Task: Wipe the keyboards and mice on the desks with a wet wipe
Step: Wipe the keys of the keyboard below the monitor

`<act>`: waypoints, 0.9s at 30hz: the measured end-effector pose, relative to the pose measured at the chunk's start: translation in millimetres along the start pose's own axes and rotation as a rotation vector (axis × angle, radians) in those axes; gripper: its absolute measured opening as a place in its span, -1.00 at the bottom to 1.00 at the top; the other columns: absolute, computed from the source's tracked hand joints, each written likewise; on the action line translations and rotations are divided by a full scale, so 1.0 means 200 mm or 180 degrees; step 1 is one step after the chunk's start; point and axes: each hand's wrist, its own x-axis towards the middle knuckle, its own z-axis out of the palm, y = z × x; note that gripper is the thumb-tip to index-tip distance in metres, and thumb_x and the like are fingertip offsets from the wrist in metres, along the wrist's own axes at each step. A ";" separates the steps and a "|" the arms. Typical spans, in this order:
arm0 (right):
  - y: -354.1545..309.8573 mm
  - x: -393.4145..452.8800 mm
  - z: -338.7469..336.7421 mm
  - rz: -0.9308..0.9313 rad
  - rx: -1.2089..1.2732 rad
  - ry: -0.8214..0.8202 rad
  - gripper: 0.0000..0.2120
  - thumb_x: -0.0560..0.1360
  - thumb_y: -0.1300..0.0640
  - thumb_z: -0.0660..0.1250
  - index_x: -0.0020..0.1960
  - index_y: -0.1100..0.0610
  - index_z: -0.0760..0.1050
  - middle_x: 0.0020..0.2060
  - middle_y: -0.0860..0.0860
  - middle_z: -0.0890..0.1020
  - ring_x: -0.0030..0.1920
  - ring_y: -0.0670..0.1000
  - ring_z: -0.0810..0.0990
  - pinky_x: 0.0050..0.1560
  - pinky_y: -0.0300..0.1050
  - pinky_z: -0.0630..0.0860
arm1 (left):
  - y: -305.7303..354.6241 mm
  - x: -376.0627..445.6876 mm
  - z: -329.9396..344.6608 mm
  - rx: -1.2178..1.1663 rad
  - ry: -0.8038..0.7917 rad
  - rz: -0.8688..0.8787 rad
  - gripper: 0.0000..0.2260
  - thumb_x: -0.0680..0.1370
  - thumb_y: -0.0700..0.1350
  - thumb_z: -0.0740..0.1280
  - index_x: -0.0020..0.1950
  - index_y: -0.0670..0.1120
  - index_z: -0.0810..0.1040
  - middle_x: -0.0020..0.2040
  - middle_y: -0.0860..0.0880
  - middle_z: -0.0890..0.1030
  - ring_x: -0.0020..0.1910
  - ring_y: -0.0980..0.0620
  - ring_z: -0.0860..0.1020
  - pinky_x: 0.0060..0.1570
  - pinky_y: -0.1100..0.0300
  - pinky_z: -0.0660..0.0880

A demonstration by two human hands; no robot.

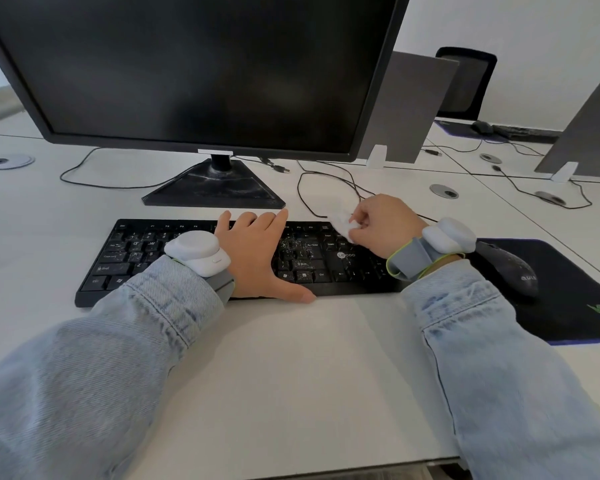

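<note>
"Lecoo" is printed in white on the keyboard (201,261), above the arrow keys. Key legends can be read on it: "Shift" and "Ctrl" at the left end, "Caps Lock" faintly above them, "W" in the letter rows, "Shift", "Ctrl" and "Enter" right of the left hand (253,258), and small function-row labels that are too blurred to be told. "aula" is partly seen on the mouse (513,268). A green logo on the mouse pad (568,306) cannot be read.
</note>
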 end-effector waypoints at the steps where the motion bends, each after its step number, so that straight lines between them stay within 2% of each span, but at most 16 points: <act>1: 0.01 0.00 0.00 0.0062 0.0003 0.0071 -0.85 0.46 0.15 0.32 -0.04 0.14 0.62 -0.13 -0.01 0.58 -0.04 0.05 0.56 -0.11 -0.21 0.37 | 0.00 0.00 0.00 0.0009 0.0018 0.0006 0.34 0.03 0.72 -0.06 0.64 -0.01 -0.16 0.60 0.09 0.15 0.55 -0.06 0.15 0.53 -0.22 0.01; 3: 0.01 -0.01 0.00 0.0097 0.0125 0.0254 -0.86 0.46 0.16 0.31 -0.04 0.14 0.61 -0.18 -0.03 0.54 -0.08 0.04 0.54 -0.12 -0.20 0.37 | -0.01 0.00 0.00 0.0002 0.0045 0.0013 0.34 0.02 0.73 -0.06 0.64 -0.01 -0.16 0.60 0.09 0.15 0.55 -0.06 0.16 0.52 -0.18 0.08; 7: -0.05 -0.01 -0.01 -0.0163 0.0552 0.0636 -0.92 0.46 0.15 0.32 -0.08 0.10 0.58 -0.26 -0.06 0.53 -0.19 -0.04 0.49 -0.19 -0.21 0.34 | -0.01 0.00 0.00 -0.0015 0.0025 0.0003 0.35 0.02 0.73 -0.05 0.64 -0.01 -0.18 0.61 0.08 0.12 0.56 -0.06 0.15 0.52 -0.21 0.09; 9: -0.08 -0.02 0.00 -0.0339 0.0668 0.0563 -0.93 0.46 0.14 0.33 -0.09 0.08 0.58 -0.30 -0.11 0.51 -0.25 -0.09 0.47 -0.26 -0.27 0.33 | 0.00 0.00 0.00 -0.0028 0.0015 -0.0004 0.35 0.01 0.73 -0.05 0.65 -0.01 -0.17 0.61 0.07 0.13 0.56 -0.07 0.14 0.52 -0.22 0.08; 12: -0.10 -0.03 0.04 -0.0453 0.0419 0.0115 -0.91 0.46 0.13 0.34 -0.09 0.10 0.61 -0.35 -0.18 0.46 -0.29 -0.11 0.45 -0.33 -0.35 0.29 | 0.00 0.00 -0.01 -0.0013 0.0002 -0.0006 0.35 0.01 0.72 -0.05 0.65 -0.01 -0.16 0.61 0.07 0.13 0.56 -0.07 0.14 0.52 -0.21 0.09; 14: -0.08 -0.03 0.03 -0.0303 0.0260 -0.0020 -0.89 0.46 0.13 0.34 -0.08 0.11 0.62 -0.35 -0.18 0.44 -0.24 -0.05 0.48 -0.35 -0.27 0.29 | 0.00 0.00 -0.01 -0.0004 0.0008 -0.0003 0.35 0.01 0.72 -0.05 0.65 -0.01 -0.16 0.61 0.07 0.13 0.56 -0.07 0.15 0.52 -0.20 0.09; 17: -0.03 -0.02 -0.01 0.0066 0.0060 -0.0021 -0.90 0.46 0.13 0.34 -0.09 0.12 0.61 -0.28 -0.09 0.52 -0.17 0.02 0.52 -0.35 -0.23 0.30 | 0.00 0.00 -0.01 -0.0004 0.0019 -0.0002 0.35 0.01 0.72 -0.05 0.65 -0.01 -0.16 0.61 0.08 0.13 0.56 -0.06 0.15 0.52 -0.21 0.08; 20: 0.00 -0.01 -0.01 0.0251 0.0009 0.0238 -0.90 0.46 0.14 0.32 -0.08 0.11 0.60 -0.17 -0.03 0.55 -0.14 0.02 0.51 -0.20 -0.22 0.32 | 0.00 0.00 -0.01 -0.0011 0.0019 0.0006 0.35 0.02 0.72 -0.04 0.65 0.00 -0.15 0.61 0.08 0.14 0.55 -0.06 0.15 0.52 -0.22 0.08; 23: -0.04 -0.01 0.01 -0.0156 0.0463 0.0493 -0.92 0.46 0.13 0.34 -0.06 0.08 0.58 -0.25 -0.08 0.52 -0.18 -0.04 0.48 -0.17 -0.20 0.37 | -0.01 0.00 -0.01 -0.0008 0.0029 0.0014 0.34 0.02 0.73 -0.04 0.65 0.00 -0.15 0.60 0.08 0.15 0.55 -0.05 0.16 0.52 -0.22 0.09; 25: -0.09 -0.02 0.04 -0.0486 0.0638 0.0325 -0.94 0.46 0.12 0.33 -0.09 0.04 0.56 -0.32 -0.14 0.50 -0.25 -0.11 0.46 -0.24 -0.23 0.34 | 0.00 0.00 0.00 0.0017 0.0056 0.0015 0.34 0.03 0.73 -0.04 0.65 0.00 -0.13 0.60 0.08 0.16 0.54 -0.05 0.17 0.51 -0.21 0.11; 27: -0.12 -0.03 0.07 -0.0650 0.0468 0.0006 -0.94 0.47 0.11 0.31 -0.10 0.04 0.56 -0.34 -0.16 0.48 -0.28 -0.10 0.46 -0.25 -0.21 0.30 | 0.00 0.00 0.00 0.0029 0.0090 0.0017 0.33 0.03 0.73 -0.04 0.65 0.00 -0.12 0.59 0.08 0.16 0.54 -0.06 0.18 0.50 -0.19 0.12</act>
